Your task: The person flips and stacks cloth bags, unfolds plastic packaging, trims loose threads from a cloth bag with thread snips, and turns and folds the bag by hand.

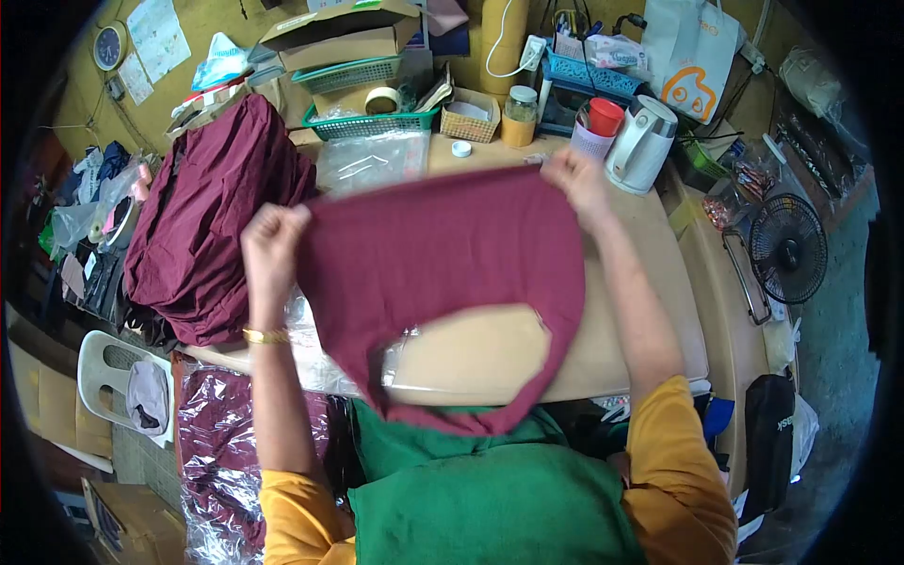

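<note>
A maroon cloth piece (443, 245) hangs stretched between my two hands above the tan table (650, 311). Its lower part forms a loop around a large opening, through which the table shows. My left hand (275, 243) is closed on the upper left corner. At the upper right corner my right hand (576, 184) is closed on the fabric, slightly blurred. A large heap of maroon cloth (221, 207) lies to the left of my left hand. Clear plastic (315, 348) lies partly behind the cloth piece.
Along the back stand a green basket (367, 122), a jar (519, 116), a red cup (605, 118) and a white kettle (642, 146). A black fan (789, 247) is at the right. Plastic-wrapped maroon cloth (221, 443) and a white chair (99, 377) are at the lower left.
</note>
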`<state>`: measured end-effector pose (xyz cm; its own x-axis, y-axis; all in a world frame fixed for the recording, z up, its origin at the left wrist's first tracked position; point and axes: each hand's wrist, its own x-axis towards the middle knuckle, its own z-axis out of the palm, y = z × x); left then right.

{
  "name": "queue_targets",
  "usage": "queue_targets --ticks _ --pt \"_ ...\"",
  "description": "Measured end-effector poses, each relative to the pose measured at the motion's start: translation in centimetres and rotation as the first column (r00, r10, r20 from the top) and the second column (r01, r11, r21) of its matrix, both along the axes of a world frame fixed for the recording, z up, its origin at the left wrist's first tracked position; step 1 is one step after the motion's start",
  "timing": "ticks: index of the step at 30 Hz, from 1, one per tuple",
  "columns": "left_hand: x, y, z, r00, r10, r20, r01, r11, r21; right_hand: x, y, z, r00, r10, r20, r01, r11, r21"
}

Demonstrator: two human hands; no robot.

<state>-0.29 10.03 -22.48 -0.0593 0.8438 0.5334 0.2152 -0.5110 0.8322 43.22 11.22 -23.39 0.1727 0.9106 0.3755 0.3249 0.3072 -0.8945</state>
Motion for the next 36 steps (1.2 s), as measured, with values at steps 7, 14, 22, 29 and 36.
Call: queue_targets --ticks 7,14,22,29,36 --pt "-1.1 -4.3 15.4 0.996 0.072 -0.061 -0.022 0.807 0.591 3.2 -5.8 18.3 0.959 0.246 0.140 -0.273 0.671 0.689" --pt "-0.2 -8.0 -2.2 0.897 0.126 -0.425 0.052 0.922 0.383 1.9 -14.2 1.1 0.959 -0.041 0.281 0.001 0.990 0.142" --pt "1.1 -11.1 -8.0 0.893 0.064 -0.446 -0.040 0.997 0.062 1.5 -17.7 -9.7 0.995 0.046 -0.085 -0.050 0.998 -0.045" --pt "0.6 -8.7 -7.3 0.843 0.024 -0.538 0.059 0.989 0.136 -0.5 -15.2 -7.4 0.843 -0.211 0.495 0.075 0.957 0.279" --pt "0.0 -8.5 -9.0 0.977 -0.004 -0.213 -0.035 0.984 -0.176 0.4 -14.9 -7.6 0.982 -0.180 0.059 0.158 0.952 0.261"
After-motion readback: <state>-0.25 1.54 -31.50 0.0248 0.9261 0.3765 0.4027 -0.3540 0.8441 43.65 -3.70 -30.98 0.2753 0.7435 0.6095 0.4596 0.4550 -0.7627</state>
